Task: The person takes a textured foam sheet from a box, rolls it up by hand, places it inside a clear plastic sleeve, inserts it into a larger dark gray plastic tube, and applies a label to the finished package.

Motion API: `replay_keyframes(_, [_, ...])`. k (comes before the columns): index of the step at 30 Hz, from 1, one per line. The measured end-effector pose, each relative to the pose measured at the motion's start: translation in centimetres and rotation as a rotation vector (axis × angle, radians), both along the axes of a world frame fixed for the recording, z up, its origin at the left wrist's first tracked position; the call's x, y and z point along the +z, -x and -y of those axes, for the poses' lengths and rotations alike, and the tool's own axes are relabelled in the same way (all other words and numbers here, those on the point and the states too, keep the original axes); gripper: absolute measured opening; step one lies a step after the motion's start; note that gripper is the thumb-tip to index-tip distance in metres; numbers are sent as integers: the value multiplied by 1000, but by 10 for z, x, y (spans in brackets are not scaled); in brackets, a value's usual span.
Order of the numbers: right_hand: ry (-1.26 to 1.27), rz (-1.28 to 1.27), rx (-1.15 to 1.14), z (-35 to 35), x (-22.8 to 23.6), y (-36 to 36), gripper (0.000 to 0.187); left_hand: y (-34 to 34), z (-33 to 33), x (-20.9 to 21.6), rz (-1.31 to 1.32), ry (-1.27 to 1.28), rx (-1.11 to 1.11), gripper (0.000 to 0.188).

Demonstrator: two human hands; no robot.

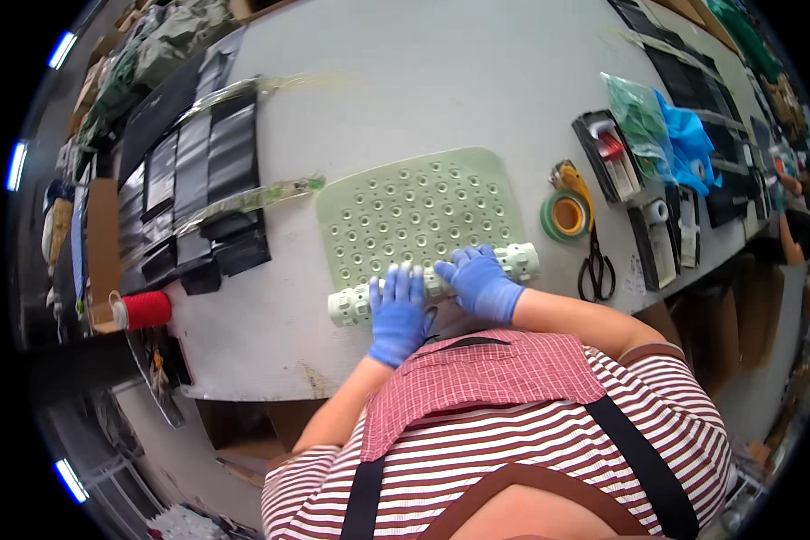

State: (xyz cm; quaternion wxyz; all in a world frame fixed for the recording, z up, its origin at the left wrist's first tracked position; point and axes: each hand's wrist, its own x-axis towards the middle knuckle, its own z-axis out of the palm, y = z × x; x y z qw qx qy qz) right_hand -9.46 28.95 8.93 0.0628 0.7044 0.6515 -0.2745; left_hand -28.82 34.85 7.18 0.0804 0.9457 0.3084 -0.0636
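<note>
A pale green bath mat [414,211] with rows of round suction cups lies on the grey table. Its near edge is rolled into a thick tube [518,263] with its ends showing at either side. My left hand [398,315], in a blue glove, rests on the left part of the roll, fingers stretched over it. My right hand [482,284], gloved alike, lies across the roll right of the middle, its fingers extended and pointing up and left. Both palms are toward the roll; what is under them is hidden.
Black plastic-wrapped packs [193,171] lie at the left, with a red twine spool [144,310] near the corner. To the right are tape rolls [567,216], black-handled scissors [596,274], narrow black boxes [607,157] and a blue plastic bag [688,139]. The table's front edge [252,396] is close to me.
</note>
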Motion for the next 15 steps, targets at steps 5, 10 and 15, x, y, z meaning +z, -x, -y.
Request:
replay_keyframes(5, [-261, -83, 19, -15, -1, -15, 65, -27, -27, -19, 168, -178, 30, 67])
replay_keyframes(10, [-430, 81, -48, -17, -1, -9, 81, -71, -137, -13, 174, -101, 18, 50])
replay_keyframes(15, [-233, 104, -52, -83, -2, -50, 91, -83, -141, 16, 187, -82, -147, 68])
